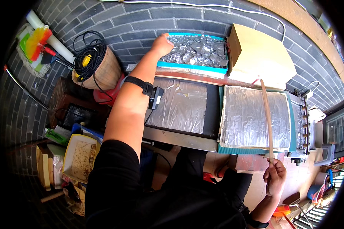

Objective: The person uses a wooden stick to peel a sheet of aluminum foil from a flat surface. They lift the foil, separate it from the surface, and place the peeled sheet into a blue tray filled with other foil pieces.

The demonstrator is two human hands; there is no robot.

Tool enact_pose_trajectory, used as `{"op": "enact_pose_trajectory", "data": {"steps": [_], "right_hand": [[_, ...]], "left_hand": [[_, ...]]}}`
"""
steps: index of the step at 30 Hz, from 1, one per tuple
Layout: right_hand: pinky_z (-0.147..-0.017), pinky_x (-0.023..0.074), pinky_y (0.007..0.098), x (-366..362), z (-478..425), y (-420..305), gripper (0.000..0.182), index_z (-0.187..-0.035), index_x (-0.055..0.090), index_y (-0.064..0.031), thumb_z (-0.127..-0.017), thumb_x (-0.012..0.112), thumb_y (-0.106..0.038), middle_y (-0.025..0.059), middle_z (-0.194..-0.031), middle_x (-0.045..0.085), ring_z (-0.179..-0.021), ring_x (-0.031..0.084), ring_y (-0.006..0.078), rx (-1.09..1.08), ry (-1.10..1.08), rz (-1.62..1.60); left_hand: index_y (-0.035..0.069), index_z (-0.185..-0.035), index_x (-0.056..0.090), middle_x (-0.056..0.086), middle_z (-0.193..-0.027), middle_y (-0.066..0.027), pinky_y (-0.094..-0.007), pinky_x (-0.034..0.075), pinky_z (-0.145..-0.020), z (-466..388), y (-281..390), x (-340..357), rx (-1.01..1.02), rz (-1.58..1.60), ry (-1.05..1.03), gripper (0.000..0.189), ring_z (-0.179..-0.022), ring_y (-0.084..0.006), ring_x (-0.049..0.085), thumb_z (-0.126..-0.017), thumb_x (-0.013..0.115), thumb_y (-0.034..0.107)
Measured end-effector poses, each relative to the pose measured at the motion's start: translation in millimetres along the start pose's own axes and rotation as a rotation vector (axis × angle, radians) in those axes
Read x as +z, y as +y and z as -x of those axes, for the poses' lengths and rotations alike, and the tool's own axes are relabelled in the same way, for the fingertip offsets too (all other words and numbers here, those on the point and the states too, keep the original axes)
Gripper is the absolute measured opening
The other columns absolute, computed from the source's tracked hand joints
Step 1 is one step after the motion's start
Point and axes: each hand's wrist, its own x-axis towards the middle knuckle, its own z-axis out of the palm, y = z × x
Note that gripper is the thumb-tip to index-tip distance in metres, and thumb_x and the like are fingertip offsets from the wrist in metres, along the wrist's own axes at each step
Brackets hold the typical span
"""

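My left hand (162,45) reaches to the left end of a turquoise-rimmed tray (192,67) filled with crumpled silvery foil scraps (196,51); whether its fingers grip anything cannot be told. A long, thin wooden stick (266,111) is held at its lower end by my right hand (275,177). The stick crosses above a stack of wrinkled silvery sheets (246,117), which rests on a green corrugated board (238,150). Left of that stack, another wrinkled silvery sheet (180,106) lies on a black surface (213,108).
A cardboard box (261,57) stands right of the tray, against the brick wall. Coiled black cable (90,61) fills a wooden bucket (110,68) at the left. Below it is a yellow-rimmed tray (80,157). A metal bar with bolts (305,126) borders the right end.
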Motion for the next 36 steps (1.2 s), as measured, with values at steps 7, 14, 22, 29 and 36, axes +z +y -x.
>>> {"op": "enact_pose_trajectory", "data": {"steps": [7,14,22,29,36], "right_hand": [[-0.039,0.0321,0.0181,0,0,1,0.017,-0.105,0.058,0.0023,-0.094,0.050,-0.008,-0.0010,-0.059,0.048,-0.044,0.039,0.0043,-0.002,0.008,0.036],[-0.039,0.0324,0.0182,-4,0,4,0.018,-0.106,0.059,0.0045,-0.094,0.052,-0.007,0.0007,-0.063,0.051,-0.047,0.041,0.0049,0.016,-0.003,-0.015],[-0.039,0.0316,0.0180,-2,0,1,0.018,-0.106,0.059,0.0037,-0.094,0.053,-0.008,0.0001,-0.060,0.049,-0.046,0.041,0.0046,0.009,-0.013,-0.004],[-0.039,0.0309,0.0176,-2,1,0,0.018,-0.106,0.059,0.0033,-0.094,0.052,-0.008,-0.0004,-0.058,0.048,-0.044,0.040,0.0045,-0.006,-0.010,-0.002],[-0.040,0.0289,0.0179,-6,6,1,0.020,-0.107,0.058,0.0024,-0.094,0.049,-0.010,-0.0015,-0.057,0.046,-0.043,0.037,0.0044,-0.029,-0.003,0.051]], "left_hand": [[0.009,-0.140,0.042,0.070,-0.105,-0.0047,-0.0331,0.049,-0.090,18,18,-6,0.113,-0.302,-0.170,0.071,-0.104,-0.0231,0.063,-0.073,0.063,0.002],[0.007,-0.140,0.042,0.070,-0.104,-0.0069,-0.0335,0.049,-0.087,19,15,2,0.084,-0.296,-0.092,0.071,-0.101,-0.0240,0.064,-0.074,0.066,0.005],[-0.002,-0.140,0.036,0.070,-0.104,-0.0099,-0.0321,0.049,-0.083,4,-5,-2,0.007,0.141,-0.065,0.072,-0.094,-0.0183,0.064,-0.076,0.068,0.003],[-0.003,-0.142,0.030,0.065,-0.114,-0.0110,-0.0291,0.049,-0.080,11,5,-12,-0.235,0.445,-0.082,0.077,-0.096,-0.0173,0.061,-0.075,0.068,-0.001],[-0.004,-0.141,0.031,0.064,-0.114,-0.0112,-0.0281,0.049,-0.080,40,20,-14,-0.080,0.347,-0.088,0.075,-0.096,-0.0181,0.060,-0.076,0.068,-0.001]]}}
